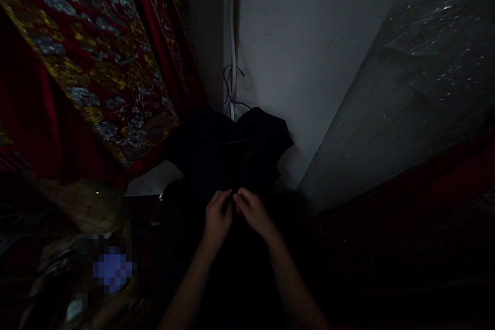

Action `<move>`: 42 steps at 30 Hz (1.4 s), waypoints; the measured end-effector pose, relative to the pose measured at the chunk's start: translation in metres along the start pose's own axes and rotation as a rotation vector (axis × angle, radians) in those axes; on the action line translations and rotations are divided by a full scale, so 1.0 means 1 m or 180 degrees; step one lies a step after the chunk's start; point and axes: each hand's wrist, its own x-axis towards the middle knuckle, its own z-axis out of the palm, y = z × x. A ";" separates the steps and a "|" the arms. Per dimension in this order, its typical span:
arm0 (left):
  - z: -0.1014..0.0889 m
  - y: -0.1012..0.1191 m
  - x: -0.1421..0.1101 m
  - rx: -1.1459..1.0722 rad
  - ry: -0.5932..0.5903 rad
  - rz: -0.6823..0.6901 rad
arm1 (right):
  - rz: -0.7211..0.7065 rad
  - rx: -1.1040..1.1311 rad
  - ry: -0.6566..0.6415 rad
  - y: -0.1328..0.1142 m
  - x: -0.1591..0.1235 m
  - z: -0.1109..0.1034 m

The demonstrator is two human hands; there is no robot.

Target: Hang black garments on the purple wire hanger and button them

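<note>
Plastic (pixel 433 67), or sth like it, covers a big bit on the R side; it's see-thru & has lots of tiny shiny spots. Some red cloth (pixel 436 180) shows at its low edge, but I can't tell if it's inside or just next to it. Low on the L there's a tan thing w/ crossed lines (pixel 93 206); could be a bag or just cloth, too dark to tell.

The black top (pixel 232 162) hangs up & down in the mid., neck end up, in front of the grey wall (pixel 309 36). Its long way runs from the neck down twd the person, & its short sleeves stick out L & R. It's so dark that folds & btns don't show. The purple hanger (pixel 229 97) pokes out of the neck, hook up, right by a pale cord (pixel 233 20). A thin purple line shows across the top's chest.

L hand (pixel 218 214) & R hand (pixel 252 210) are at the front of the black top, about mid-way across, fingers bent, tips v. close tog. Can't tell if either one pinches any cloth.

Upper L, a red cloth w/ gold & silver pics (pixel 104 56) hangs at a slant.
</note>
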 end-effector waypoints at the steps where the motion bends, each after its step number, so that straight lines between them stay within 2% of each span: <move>1: 0.000 0.001 -0.001 0.0021 -0.0090 0.0037 | -0.0022 -0.0035 0.0012 -0.001 0.000 -0.003; 6: 0.003 0.006 -0.002 0.0078 -0.0457 -0.0040 | 0.0109 0.0252 0.0269 0.002 -0.006 -0.006; 9: 0.001 0.012 0.000 0.0076 -0.0659 -0.0100 | 0.0102 0.0350 0.0257 0.005 -0.008 -0.004; 17: -0.009 0.030 0.000 0.0400 -0.1071 -0.0432 | 0.0212 -0.0153 0.0068 0.001 -0.009 -0.006; 23: -0.013 0.033 0.001 0.0263 -0.1072 -0.0567 | 0.0239 -0.0117 0.0027 -0.006 -0.011 -0.001; 30: -0.015 0.033 -0.005 0.0041 -0.0880 -0.0585 | 0.0139 -0.0160 0.0077 -0.018 -0.009 0.002; 34: -0.012 0.034 -0.008 -0.0119 -0.0790 -0.0695 | 0.0235 0.0245 0.0060 -0.024 -0.009 0.003; 37: -0.010 0.036 -0.009 -0.0140 -0.0727 -0.0702 | 0.0478 0.0765 -0.0009 -0.029 -0.009 0.004; 42: -0.014 0.032 -0.003 -0.0091 -0.0608 -0.0528 | 0.0892 0.1268 0.0365 -0.045 0.004 0.004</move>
